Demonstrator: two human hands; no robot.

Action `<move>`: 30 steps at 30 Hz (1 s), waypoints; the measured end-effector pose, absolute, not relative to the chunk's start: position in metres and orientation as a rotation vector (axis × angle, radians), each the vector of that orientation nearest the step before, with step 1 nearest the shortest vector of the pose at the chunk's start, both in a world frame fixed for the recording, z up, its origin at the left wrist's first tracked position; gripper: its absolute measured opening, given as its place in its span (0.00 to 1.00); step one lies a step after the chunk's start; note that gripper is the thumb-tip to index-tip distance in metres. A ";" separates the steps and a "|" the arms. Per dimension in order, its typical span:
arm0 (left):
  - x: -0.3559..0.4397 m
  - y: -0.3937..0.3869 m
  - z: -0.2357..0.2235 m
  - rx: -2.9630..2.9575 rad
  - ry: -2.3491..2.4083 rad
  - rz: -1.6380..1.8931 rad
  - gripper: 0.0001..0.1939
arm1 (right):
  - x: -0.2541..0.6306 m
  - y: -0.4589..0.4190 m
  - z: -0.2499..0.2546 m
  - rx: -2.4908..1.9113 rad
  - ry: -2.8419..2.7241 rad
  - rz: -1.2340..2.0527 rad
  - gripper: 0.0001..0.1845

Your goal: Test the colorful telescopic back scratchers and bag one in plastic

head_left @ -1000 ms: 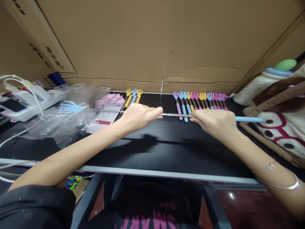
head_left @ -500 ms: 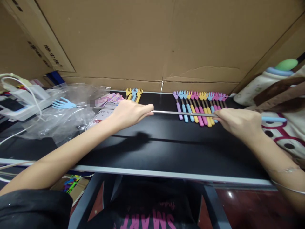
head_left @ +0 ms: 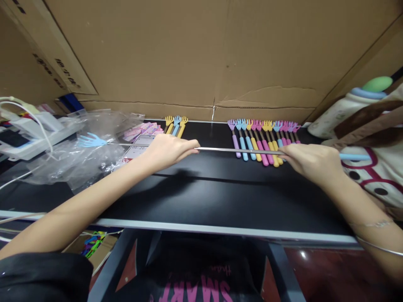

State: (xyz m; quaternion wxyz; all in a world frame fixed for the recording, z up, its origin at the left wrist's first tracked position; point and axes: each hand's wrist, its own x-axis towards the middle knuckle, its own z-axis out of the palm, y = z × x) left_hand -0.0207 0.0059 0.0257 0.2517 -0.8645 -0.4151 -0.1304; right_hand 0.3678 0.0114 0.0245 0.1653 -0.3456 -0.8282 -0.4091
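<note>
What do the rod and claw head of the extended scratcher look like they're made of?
The rod, stretched between the left hand and right hand, looks like thin polished metal: silvery, with a bright glint along it. The claw head looks like matte moulded plastic, uniformly light blue. The blue grip could be foam or rubber; hard to tell.

Extended back scratcher spans above counter left to right, held between left hand and right hand. Row of collapsed back scratchers along back edge, right of centre. Three more scratchers at back edge, left of centre. Phone and plastic bag near left end. Cardboard box behind counter. Tote bag at right end.
</note>
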 end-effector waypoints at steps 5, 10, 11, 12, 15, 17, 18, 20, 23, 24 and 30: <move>-0.061 0.006 0.030 -2.244 -1.168 -0.365 0.20 | 0.397 0.018 0.024 -1.157 -2.337 -1.092 0.22; -0.118 -0.001 0.041 -2.035 -1.253 -0.344 0.22 | 0.422 0.017 0.029 -1.467 -2.247 -1.002 0.21; -0.127 -0.003 0.042 -2.012 -1.259 -0.338 0.22 | 0.424 0.015 0.030 -1.501 -2.245 -0.999 0.21; -0.135 -0.005 0.044 -2.003 -1.263 -0.331 0.22 | 0.426 0.014 0.032 -1.521 -2.251 -1.003 0.21; -0.154 -0.008 0.047 -2.019 -1.288 -0.341 0.20 | 0.430 0.011 0.034 -1.534 -2.280 -1.038 0.22; -0.163 -0.008 0.046 -2.045 -1.324 -0.357 0.19 | 0.433 0.009 0.034 -1.526 -2.287 -1.069 0.21; -0.167 -0.008 0.045 -2.055 -1.339 -0.363 0.19 | 0.434 0.008 0.034 -1.527 -2.289 -1.077 0.20; -0.174 -0.007 0.042 -2.071 -1.356 -0.364 0.18 | 0.438 0.006 0.034 -1.557 -2.277 -1.082 0.18; -0.181 -0.006 0.036 -2.076 -1.335 -0.360 0.18 | 0.444 0.005 0.033 -1.649 -2.253 -1.089 0.16; -0.182 -0.005 0.035 -2.070 -1.323 -0.362 0.17 | 0.445 0.005 0.033 -1.666 -2.255 -1.091 0.16; -0.187 0.003 0.029 -2.033 -1.268 -0.322 0.17 | 0.448 0.010 0.029 -1.659 -2.339 -1.059 0.14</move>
